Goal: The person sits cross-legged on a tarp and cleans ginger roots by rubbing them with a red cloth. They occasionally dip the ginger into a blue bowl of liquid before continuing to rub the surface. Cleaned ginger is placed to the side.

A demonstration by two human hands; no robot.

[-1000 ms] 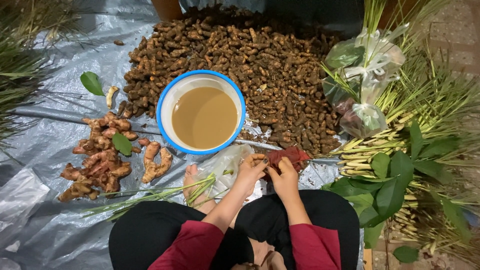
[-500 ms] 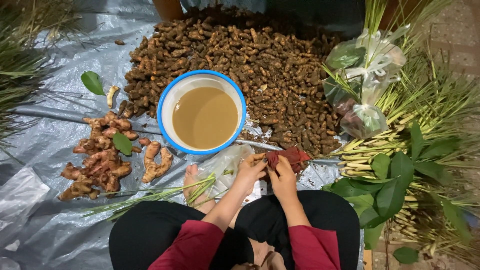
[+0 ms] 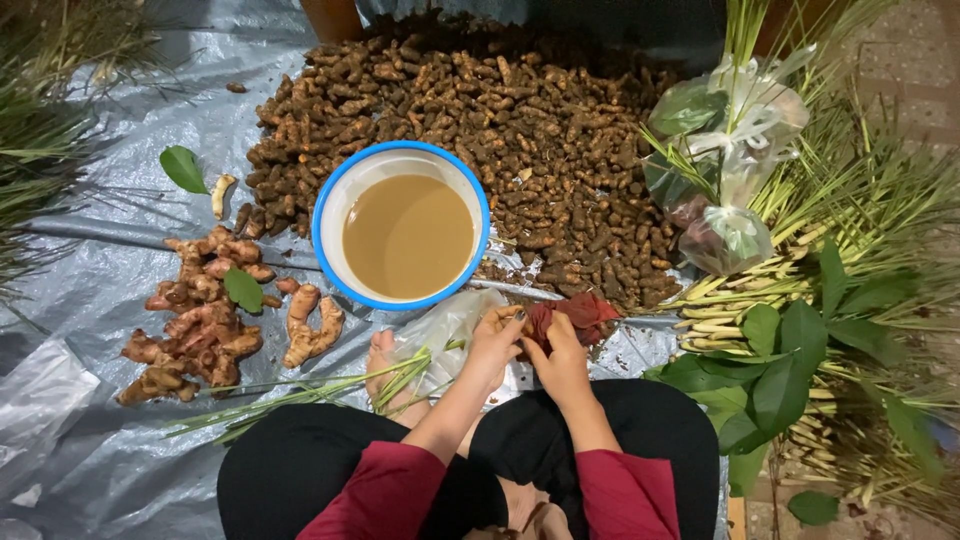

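I observe both hands meeting just in front of my knees. The left hand [image 3: 497,335] is curled, fingertips pinching the near edge of a dark red bundle [image 3: 575,318], which looks like a mesh bag or cloth; I cannot tell which. The right hand [image 3: 560,355] is closed around the same bundle from below, thumb on top. The bundle sits low over the grey tarp [image 3: 120,250] that covers the floor, between my hands and the big heap.

Just left of the left hand lies a crumpled clear plastic bag [image 3: 445,325], with a bare foot [image 3: 385,362] beside it and several long green stalks [image 3: 300,395] lying across the tarp near that foot.

Directly beyond the hands stands a white basin with a blue rim [image 3: 330,190], holding cloudy brown water. Behind and to the right of it spreads a large pile of small brown rhizomes [image 3: 560,130], touching the basin's far side.

To the left, well apart from the hands, is a smaller cluster of larger orange-brown roots [image 3: 200,325], with a green leaf [image 3: 243,289] lying on it. Another leaf [image 3: 183,168] lies further off.

On the right, lemongrass bundles [image 3: 730,300] and broad green leaves [image 3: 790,370] are stacked, with knotted clear bags of produce [image 3: 730,140] above them.
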